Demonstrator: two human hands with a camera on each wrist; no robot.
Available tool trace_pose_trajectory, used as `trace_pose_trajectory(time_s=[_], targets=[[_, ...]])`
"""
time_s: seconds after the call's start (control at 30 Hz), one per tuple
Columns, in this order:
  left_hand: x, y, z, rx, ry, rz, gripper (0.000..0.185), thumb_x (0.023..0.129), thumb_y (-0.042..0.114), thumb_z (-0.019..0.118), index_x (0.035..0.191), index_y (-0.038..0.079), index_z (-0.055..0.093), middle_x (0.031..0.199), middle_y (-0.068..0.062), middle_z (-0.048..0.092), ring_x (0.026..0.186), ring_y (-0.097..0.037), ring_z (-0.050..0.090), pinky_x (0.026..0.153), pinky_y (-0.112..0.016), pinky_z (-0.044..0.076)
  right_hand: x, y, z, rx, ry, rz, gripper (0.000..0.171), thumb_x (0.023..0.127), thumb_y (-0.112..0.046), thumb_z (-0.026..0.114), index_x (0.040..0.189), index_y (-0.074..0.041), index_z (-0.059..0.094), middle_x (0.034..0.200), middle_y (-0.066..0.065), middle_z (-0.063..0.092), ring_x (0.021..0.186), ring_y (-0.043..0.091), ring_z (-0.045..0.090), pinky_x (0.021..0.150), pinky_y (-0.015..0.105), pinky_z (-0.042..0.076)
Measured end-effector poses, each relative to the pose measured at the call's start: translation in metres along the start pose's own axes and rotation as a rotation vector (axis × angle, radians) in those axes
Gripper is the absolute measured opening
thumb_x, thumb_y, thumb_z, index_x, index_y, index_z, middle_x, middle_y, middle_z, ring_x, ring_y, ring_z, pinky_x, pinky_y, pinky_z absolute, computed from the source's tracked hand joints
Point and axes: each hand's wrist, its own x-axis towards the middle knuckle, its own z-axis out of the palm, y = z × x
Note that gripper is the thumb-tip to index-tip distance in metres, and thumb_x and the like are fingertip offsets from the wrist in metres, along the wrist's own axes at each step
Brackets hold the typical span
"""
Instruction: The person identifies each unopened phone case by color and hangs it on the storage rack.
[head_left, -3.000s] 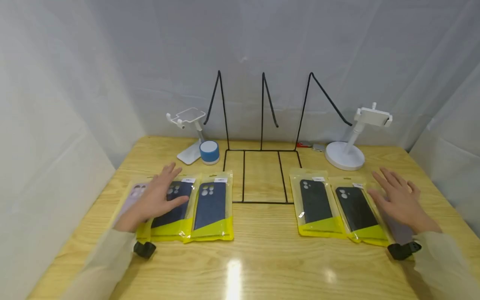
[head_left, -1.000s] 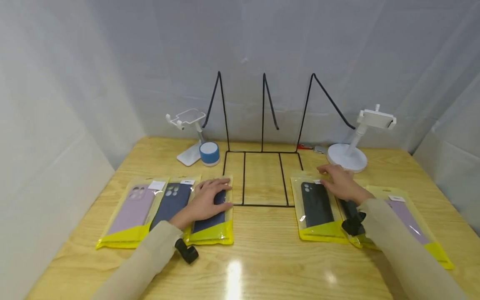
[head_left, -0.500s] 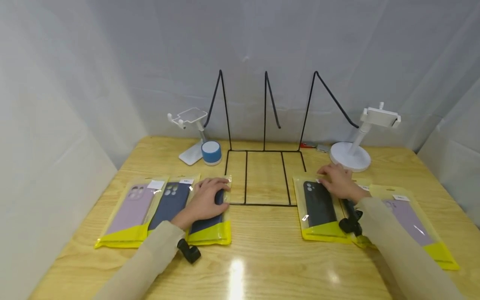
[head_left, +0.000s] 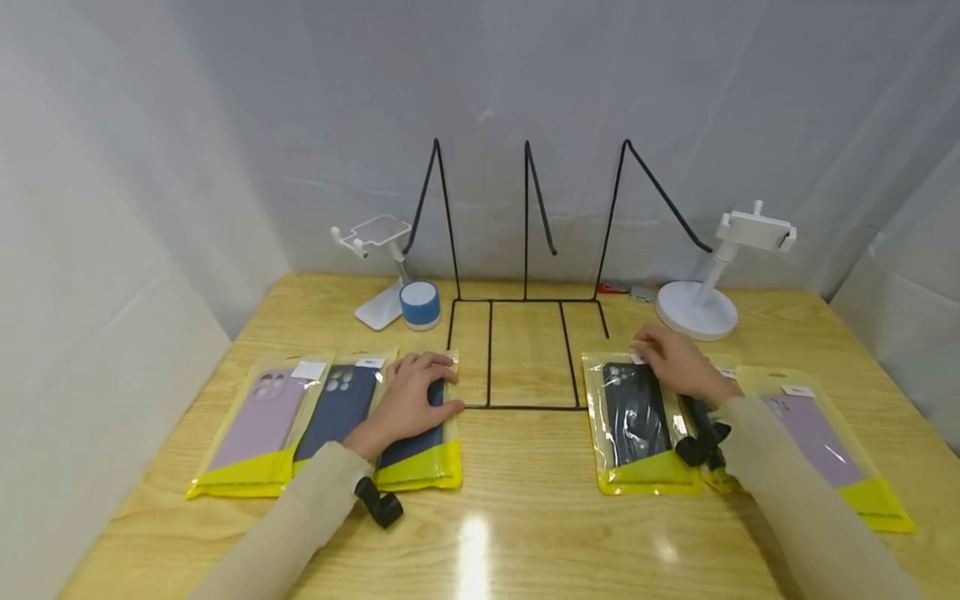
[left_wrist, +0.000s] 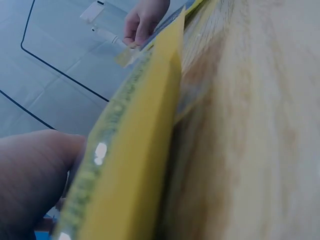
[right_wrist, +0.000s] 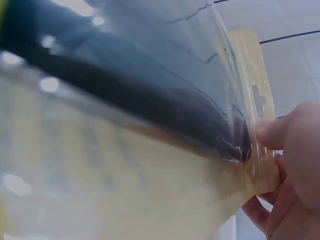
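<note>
My left hand [head_left: 438,385] lies on a dark blue phone case in a yellow packet [head_left: 420,454], with fingers curled over its top right edge and thumb at its side. In the left wrist view the packet's yellow edge [left_wrist: 135,150] stands raised off the wood beside my thumb [left_wrist: 30,175]. My right hand [head_left: 651,350] pinches the top of a black phone case packet [head_left: 637,421]. The right wrist view shows that packet [right_wrist: 150,85] tilted up, its header between my fingers [right_wrist: 295,165].
A lilac packet [head_left: 258,421] and a navy packet [head_left: 333,408] lie left of my left hand. Another black packet [head_left: 701,417] and a lilac one [head_left: 817,437] lie under and beside my right forearm. A black wire rack [head_left: 525,350], two white phone stands [head_left: 378,250] [head_left: 705,292] and a blue speaker [head_left: 419,304] stand behind.
Both hands moved inward from the outer packets to the inner ones. In the last half second the black packet's top has lifted and slid slightly toward me; the left hand barely moved.
</note>
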Motion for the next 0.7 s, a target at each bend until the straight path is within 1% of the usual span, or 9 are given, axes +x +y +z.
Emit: trace_pose_trajectory(time_s=[0.07, 0.17, 0.33, 0.43, 0.47, 0.53, 0.6, 0.7], targets=[[0.000, 0.000, 0.000, -0.005, 0.001, 0.000, 0.030, 0.080, 0.031, 0.077, 0.102, 0.012, 0.071, 0.127, -0.008, 0.059, 0.115, -0.031, 0.047, 0.097, -0.056, 0.025, -0.002, -0.003, -0.003, 0.046, 0.015, -0.005, 0.013, 0.098, -0.005, 0.052, 0.102, 0.004, 0.061, 0.089, 0.014, 0.066, 0.078, 0.020, 0.059, 0.072, 0.038, 0.049], [0.000, 0.000, 0.000, 0.000, 0.005, 0.003, 0.029, 0.080, 0.031, 0.077, 0.101, 0.012, 0.071, 0.127, -0.008, 0.059, 0.114, -0.030, 0.047, 0.096, -0.056, 0.025, -0.007, -0.006, -0.008, 0.080, 0.053, -0.006, 0.013, 0.099, -0.006, 0.052, 0.103, 0.002, 0.062, 0.093, 0.013, 0.067, 0.081, 0.016, 0.059, 0.072, 0.033, 0.049], [-0.001, -0.002, 0.001, -0.015, 0.013, -0.003, 0.030, 0.079, 0.031, 0.078, 0.101, 0.012, 0.072, 0.127, -0.008, 0.060, 0.114, -0.030, 0.048, 0.096, -0.057, 0.023, -0.013, -0.013, -0.017, 0.128, 0.139, -0.036, 0.011, 0.097, -0.004, 0.054, 0.102, 0.003, 0.062, 0.092, 0.014, 0.066, 0.074, 0.006, 0.053, 0.066, 0.022, 0.045], [-0.001, -0.002, 0.000, -0.020, 0.023, -0.007, 0.029, 0.079, 0.031, 0.078, 0.101, 0.013, 0.072, 0.126, -0.008, 0.060, 0.113, -0.030, 0.048, 0.095, -0.056, 0.024, -0.016, -0.018, -0.024, 0.193, 0.172, -0.050, 0.012, 0.096, -0.002, 0.055, 0.103, 0.005, 0.061, 0.092, 0.015, 0.065, 0.070, 0.002, 0.052, 0.062, 0.020, 0.044], [-0.001, -0.003, 0.000, -0.023, 0.025, -0.005, 0.029, 0.079, 0.030, 0.078, 0.101, 0.013, 0.072, 0.126, -0.008, 0.060, 0.113, -0.030, 0.048, 0.095, -0.056, 0.024, -0.018, -0.020, -0.026, 0.212, 0.176, -0.048, 0.012, 0.097, -0.003, 0.055, 0.104, 0.005, 0.061, 0.092, 0.013, 0.064, 0.069, 0.001, 0.051, 0.060, 0.020, 0.043], [-0.001, -0.002, -0.001, -0.025, 0.024, -0.002, 0.029, 0.079, 0.031, 0.078, 0.101, 0.013, 0.072, 0.127, -0.007, 0.060, 0.113, -0.030, 0.048, 0.095, -0.057, 0.024, -0.021, -0.024, -0.033, 0.254, 0.168, -0.029, 0.014, 0.098, -0.005, 0.053, 0.106, 0.004, 0.060, 0.084, 0.007, 0.061, 0.061, 0.002, 0.048, 0.054, 0.022, 0.041], [-0.001, -0.002, -0.001, -0.031, 0.022, 0.000, 0.029, 0.079, 0.031, 0.078, 0.101, 0.013, 0.072, 0.127, -0.008, 0.060, 0.114, -0.030, 0.048, 0.095, -0.057, 0.024, -0.024, -0.030, -0.040, 0.288, 0.152, -0.019, 0.014, 0.098, -0.005, 0.052, 0.107, 0.003, 0.060, 0.074, 0.000, 0.055, 0.052, 0.004, 0.041, 0.049, 0.025, 0.038], [0.000, -0.002, 0.001, -0.032, 0.029, -0.003, 0.029, 0.079, 0.031, 0.078, 0.101, 0.013, 0.072, 0.126, -0.008, 0.061, 0.113, -0.030, 0.049, 0.095, -0.057, 0.024, -0.028, -0.036, -0.053, 0.297, 0.155, -0.025, 0.014, 0.098, -0.006, 0.053, 0.108, 0.002, 0.060, 0.067, -0.009, 0.048, 0.045, 0.006, 0.034, 0.044, 0.028, 0.034]])
